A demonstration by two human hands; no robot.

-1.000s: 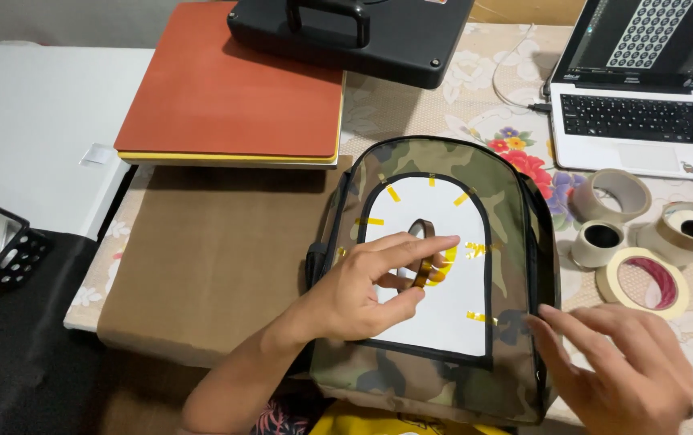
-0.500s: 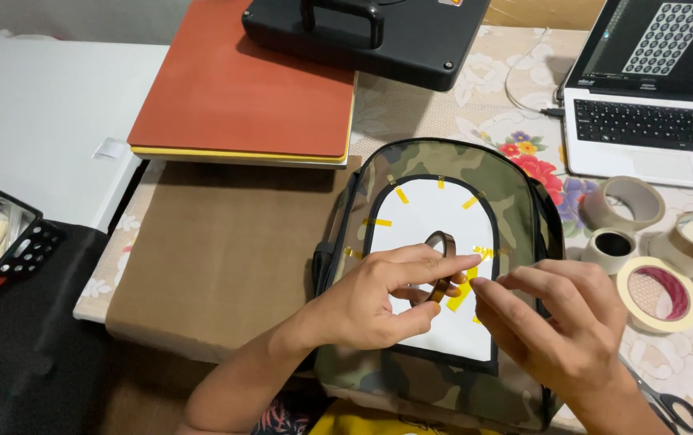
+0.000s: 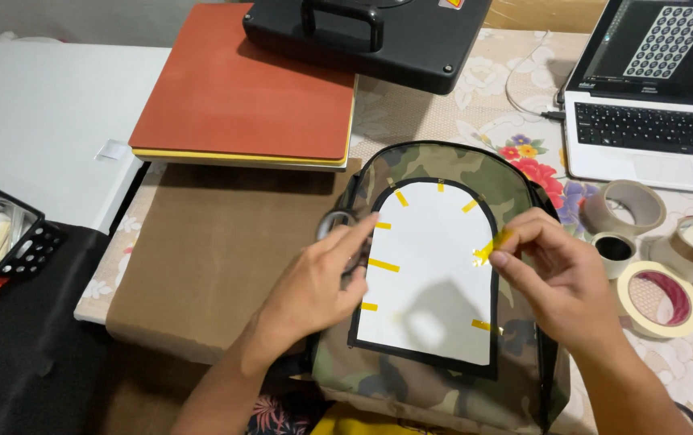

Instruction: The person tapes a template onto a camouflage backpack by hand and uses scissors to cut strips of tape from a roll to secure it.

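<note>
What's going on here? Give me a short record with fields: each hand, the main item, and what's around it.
Left hand: resting on scissors at the white sheet's left edge
Right hand: pinching a strip of yellow tape at the sheet's right edge
Main item: camouflage backpack with white sheet taped on
Nearby: tape rolls, laptop, heat press

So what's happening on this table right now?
A person is taping a white sheet onto the front of a camouflage backpack. The right hand pinches a small yellow tape strip at the sheet's right edge, while the left hand rests at its left edge over a pair of scissors. Several yellow strips already hold the sheet's border. Tape rolls lie to the right, near a laptop.
</note>
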